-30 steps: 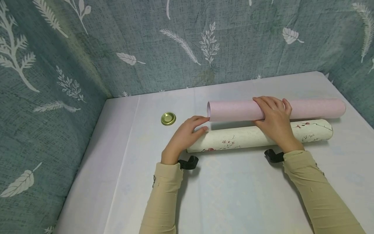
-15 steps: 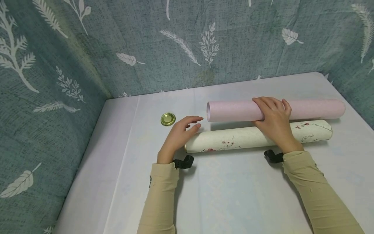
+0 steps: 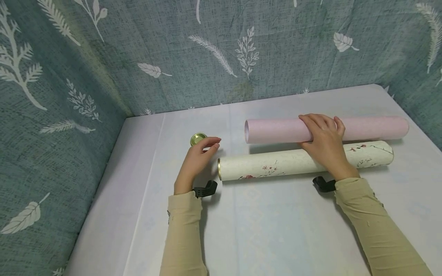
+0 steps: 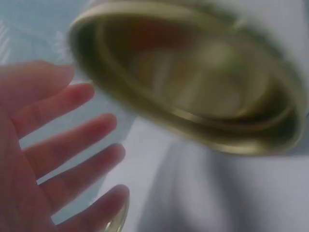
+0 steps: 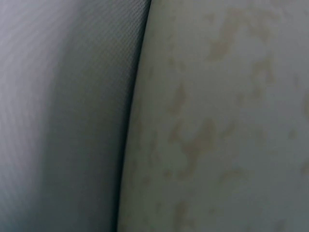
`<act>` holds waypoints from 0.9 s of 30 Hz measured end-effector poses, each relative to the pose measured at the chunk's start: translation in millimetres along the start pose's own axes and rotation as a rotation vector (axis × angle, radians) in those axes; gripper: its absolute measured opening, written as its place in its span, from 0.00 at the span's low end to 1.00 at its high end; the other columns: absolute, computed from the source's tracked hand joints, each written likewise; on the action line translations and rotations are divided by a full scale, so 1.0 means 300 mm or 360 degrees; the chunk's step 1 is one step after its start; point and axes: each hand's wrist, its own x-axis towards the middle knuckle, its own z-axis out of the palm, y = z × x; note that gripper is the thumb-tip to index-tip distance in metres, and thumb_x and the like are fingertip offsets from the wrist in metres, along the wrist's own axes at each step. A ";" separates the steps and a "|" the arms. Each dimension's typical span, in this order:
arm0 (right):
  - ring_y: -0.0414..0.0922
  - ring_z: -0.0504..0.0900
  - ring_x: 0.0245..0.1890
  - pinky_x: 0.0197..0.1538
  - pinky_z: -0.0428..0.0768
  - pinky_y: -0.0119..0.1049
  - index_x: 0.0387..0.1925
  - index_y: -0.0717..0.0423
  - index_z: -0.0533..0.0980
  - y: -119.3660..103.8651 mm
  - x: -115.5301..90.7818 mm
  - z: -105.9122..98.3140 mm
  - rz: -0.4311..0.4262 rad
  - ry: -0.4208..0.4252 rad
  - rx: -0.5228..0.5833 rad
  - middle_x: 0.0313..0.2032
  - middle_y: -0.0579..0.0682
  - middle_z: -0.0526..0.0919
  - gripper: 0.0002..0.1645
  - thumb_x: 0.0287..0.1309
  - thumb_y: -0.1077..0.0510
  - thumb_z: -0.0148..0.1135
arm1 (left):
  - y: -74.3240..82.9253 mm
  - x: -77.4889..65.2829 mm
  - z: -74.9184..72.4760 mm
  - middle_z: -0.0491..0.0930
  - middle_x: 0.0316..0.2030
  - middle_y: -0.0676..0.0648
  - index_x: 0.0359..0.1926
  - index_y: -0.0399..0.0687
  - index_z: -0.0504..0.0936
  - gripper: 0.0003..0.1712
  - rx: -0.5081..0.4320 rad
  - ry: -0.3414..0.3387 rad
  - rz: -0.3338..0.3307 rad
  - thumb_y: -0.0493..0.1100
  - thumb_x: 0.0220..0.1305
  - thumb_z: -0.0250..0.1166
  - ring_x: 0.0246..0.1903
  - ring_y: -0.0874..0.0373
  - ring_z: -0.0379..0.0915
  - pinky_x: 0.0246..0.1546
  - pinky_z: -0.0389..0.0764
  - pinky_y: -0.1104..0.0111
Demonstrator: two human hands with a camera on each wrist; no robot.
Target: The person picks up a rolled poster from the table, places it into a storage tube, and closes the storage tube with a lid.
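My right hand (image 3: 324, 142) grips the pink tube (image 3: 276, 131) from above, fingers over its far side and thumb at its near side. In front of it, under my right wrist, lies a cream tube (image 3: 269, 165) with a red blossom print. Its gold-rimmed metal end (image 4: 193, 82) looms large in the left wrist view. Left of that end, my left hand (image 3: 195, 161) hovers with fingers spread and holds nothing. It partly covers a round gold lid (image 3: 198, 137) lying on the table. The right wrist view has only the cream tube's mottled side (image 5: 217, 125) and the table surface.
Both tubes lie side by side on the white-covered table (image 3: 269, 230), the pink one farther back. The pink tube's left end is uncovered and hollow. Green leaf-patterned cloth (image 3: 193, 53) rises along the table's back and sides. A black wrist mount (image 3: 206, 189) juts from each sleeve.
My left hand has left the pink tube's left end and moved leftward to the gold lid, baring the cream tube's gold-rimmed end. My right hand and both tubes stay in place.
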 end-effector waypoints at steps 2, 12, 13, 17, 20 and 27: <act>0.54 0.62 0.54 0.61 0.40 0.53 0.56 0.50 0.68 0.001 -0.001 0.000 0.0000 0.0002 0.0003 0.53 0.52 0.70 0.42 0.32 0.60 0.74 | -0.013 -0.005 -0.013 0.75 0.46 0.57 0.51 0.60 0.75 0.18 0.0002 0.0050 -0.0017 0.57 0.62 0.52 0.50 0.63 0.67 0.50 0.69 0.65; 0.54 0.61 0.55 0.61 0.39 0.52 0.56 0.50 0.68 0.000 -0.001 0.001 0.0010 -0.0012 0.0003 0.54 0.52 0.69 0.42 0.33 0.60 0.73 | -0.066 -0.008 -0.022 0.68 0.54 0.49 0.48 0.50 0.77 0.16 0.0115 0.0433 -0.0098 0.50 0.62 0.54 0.54 0.53 0.62 0.53 0.64 0.59; 0.54 0.61 0.55 0.60 0.39 0.52 0.56 0.50 0.68 -0.001 0.000 0.000 0.0010 -0.0012 0.0004 0.54 0.52 0.69 0.42 0.33 0.60 0.73 | -0.070 -0.009 -0.021 0.68 0.55 0.48 0.47 0.49 0.77 0.16 0.0129 0.0474 -0.0116 0.49 0.62 0.55 0.55 0.51 0.60 0.54 0.62 0.58; 0.54 0.61 0.55 0.60 0.39 0.53 0.56 0.50 0.68 -0.003 0.001 -0.002 0.0008 -0.0011 0.0007 0.54 0.52 0.70 0.42 0.32 0.60 0.74 | -0.083 -0.007 -0.018 0.66 0.56 0.46 0.46 0.47 0.77 0.15 0.0141 0.0586 -0.0203 0.47 0.60 0.56 0.57 0.49 0.56 0.55 0.58 0.57; 0.54 0.62 0.55 0.60 0.39 0.52 0.56 0.50 0.68 -0.002 0.001 -0.003 0.0010 -0.0010 0.0013 0.54 0.52 0.70 0.43 0.32 0.60 0.74 | -0.091 -0.005 -0.015 0.64 0.57 0.44 0.48 0.46 0.76 0.17 0.0124 0.0617 -0.0272 0.47 0.59 0.57 0.57 0.48 0.55 0.56 0.58 0.57; 0.54 0.62 0.55 0.60 0.39 0.52 0.56 0.50 0.68 -0.002 0.001 -0.002 0.0007 -0.0001 0.0010 0.54 0.52 0.70 0.42 0.32 0.61 0.74 | -0.102 -0.004 -0.003 0.53 0.63 0.38 0.57 0.43 0.67 0.25 0.0097 0.0544 -0.0419 0.47 0.60 0.55 0.63 0.45 0.46 0.59 0.54 0.54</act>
